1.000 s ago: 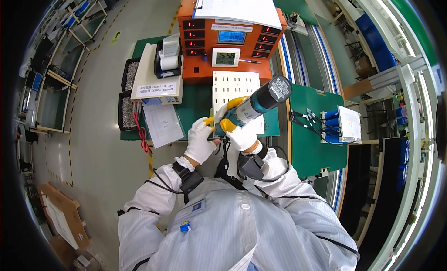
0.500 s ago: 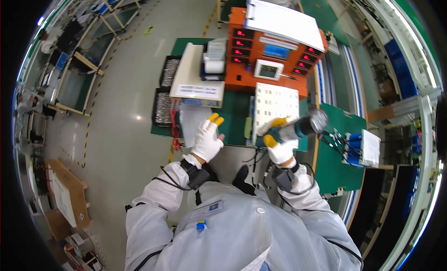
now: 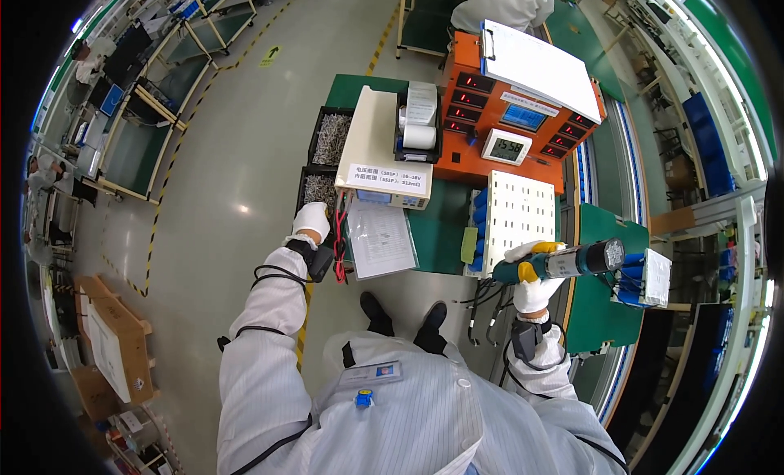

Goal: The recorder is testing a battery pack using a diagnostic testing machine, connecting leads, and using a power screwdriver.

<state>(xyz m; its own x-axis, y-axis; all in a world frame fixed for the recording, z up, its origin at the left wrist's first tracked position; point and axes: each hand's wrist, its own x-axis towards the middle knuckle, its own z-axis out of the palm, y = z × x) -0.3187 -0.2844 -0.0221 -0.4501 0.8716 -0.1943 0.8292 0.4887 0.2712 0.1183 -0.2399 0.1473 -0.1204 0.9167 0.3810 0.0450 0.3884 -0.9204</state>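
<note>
My left hand (image 3: 312, 220), in a white glove, is at the nearer black bin (image 3: 317, 183) of small metal screws or pins. Its fingers point down at the bin's near end and are mostly hidden. My right hand (image 3: 536, 289), in a white glove with yellow fingertips, is wrapped round a teal and black power screwdriver (image 3: 563, 263). The tool lies sideways in the grip, its dark round end to the right. Just behind it stands a block with a white slotted top plate (image 3: 523, 214) and blue cylinders along its left side.
A cream meter box (image 3: 384, 140) with red leads (image 3: 339, 246) stands beside the bins. A sleeved paper sheet (image 3: 382, 242) overhangs the front edge. Behind are a label printer (image 3: 419, 124) and an orange tester (image 3: 465, 152). Another blue-celled block (image 3: 653, 279) sits at right.
My left hand has moved left, from above the paper sheet to the nearer bin. My right hand has carried the screwdriver to the right and slightly nearer. The view has shifted.
</note>
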